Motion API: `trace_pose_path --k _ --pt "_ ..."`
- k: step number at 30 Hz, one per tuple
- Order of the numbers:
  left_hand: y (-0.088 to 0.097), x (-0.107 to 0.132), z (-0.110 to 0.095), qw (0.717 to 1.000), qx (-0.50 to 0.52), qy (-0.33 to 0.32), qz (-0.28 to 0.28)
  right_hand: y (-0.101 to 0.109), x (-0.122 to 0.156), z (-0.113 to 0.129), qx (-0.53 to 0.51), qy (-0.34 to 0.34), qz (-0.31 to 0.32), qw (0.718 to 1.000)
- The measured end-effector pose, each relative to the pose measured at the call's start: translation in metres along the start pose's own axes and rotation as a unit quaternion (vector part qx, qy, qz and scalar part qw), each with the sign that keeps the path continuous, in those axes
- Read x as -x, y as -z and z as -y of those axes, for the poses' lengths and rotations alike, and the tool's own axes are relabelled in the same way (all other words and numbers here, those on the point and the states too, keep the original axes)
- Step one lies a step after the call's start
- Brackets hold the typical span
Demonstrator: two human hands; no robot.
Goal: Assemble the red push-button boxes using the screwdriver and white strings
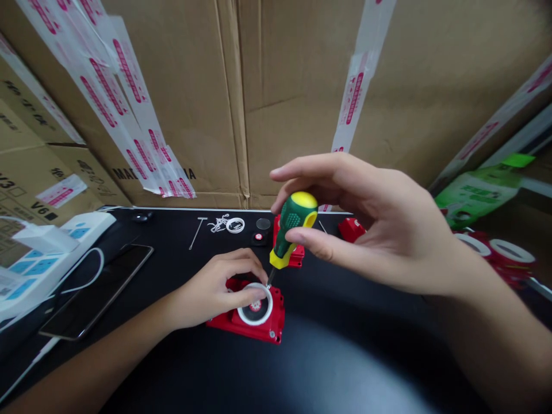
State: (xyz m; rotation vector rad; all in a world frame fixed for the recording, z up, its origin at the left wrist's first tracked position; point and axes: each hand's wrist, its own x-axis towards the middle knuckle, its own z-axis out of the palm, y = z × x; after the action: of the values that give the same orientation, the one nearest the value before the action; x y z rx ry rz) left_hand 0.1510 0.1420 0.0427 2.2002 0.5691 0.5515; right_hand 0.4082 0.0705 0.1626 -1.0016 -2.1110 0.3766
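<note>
A red plastic housing (276,313) lies on the black table, with a white ring (269,307) around a dark round disc on top. My left hand (219,287) grips the housing from the left, its thumb across the ring and its fingertips by the far edge. Above it, my right hand (379,224) loosely holds a green and yellow screwdriver (295,221) between thumb and fingers. The screwdriver tilts slightly, and its tip meets a small screw (268,286) at the housing's far right corner. Another screw (272,334) sits in the near right corner.
Behind are another red housing (295,257), a loose white ring (235,225) and a T-shaped metal tool (197,233). On the left lie a phone (99,293) and a power strip (47,259). Red parts with white rings (513,252) and a green bag (480,192) are right. Cardboard boxes (293,98) stand behind.
</note>
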Motion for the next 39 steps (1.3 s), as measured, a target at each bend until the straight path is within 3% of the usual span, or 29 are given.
trace_pose_path --k 9,24,26,27,29,30,33,36,39 --pt "-0.006 0.004 -0.008 0.999 -0.006 -0.027 -0.021 0.001 -0.003 0.0 -0.022 0.042 0.04 0.998" --pt "-0.014 0.009 -0.008 0.991 0.108 0.022 -0.081 -0.007 -0.001 0.004 -0.045 -0.006 -0.015 0.999" --pt "-0.013 0.01 -0.01 0.987 0.125 0.02 -0.097 -0.006 -0.006 0.002 -0.042 0.042 -0.085 0.995" --pt "-0.012 0.01 -0.011 0.986 0.13 0.018 -0.099 -0.005 -0.01 -0.001 -0.04 0.083 -0.159 0.983" --pt "-0.005 0.009 -0.011 0.987 0.125 0.012 -0.1 -0.001 -0.017 -0.01 -0.055 0.12 -0.356 0.925" --pt "-0.001 0.008 -0.009 0.989 0.112 0.012 -0.099 0.002 -0.02 -0.016 -0.063 0.122 -0.393 0.909" --pt "0.018 0.001 0.008 0.99 0.01 0.034 -0.135 0.014 -0.024 -0.032 -0.053 0.101 -0.429 0.896" --pt "0.04 -0.014 0.034 0.969 -0.108 0.06 -0.213 0.023 -0.023 -0.04 -0.036 0.111 -0.44 0.891" --pt "0.059 -0.036 0.055 0.955 -0.166 0.08 -0.232 0.026 -0.021 -0.039 -0.017 0.107 -0.433 0.895"
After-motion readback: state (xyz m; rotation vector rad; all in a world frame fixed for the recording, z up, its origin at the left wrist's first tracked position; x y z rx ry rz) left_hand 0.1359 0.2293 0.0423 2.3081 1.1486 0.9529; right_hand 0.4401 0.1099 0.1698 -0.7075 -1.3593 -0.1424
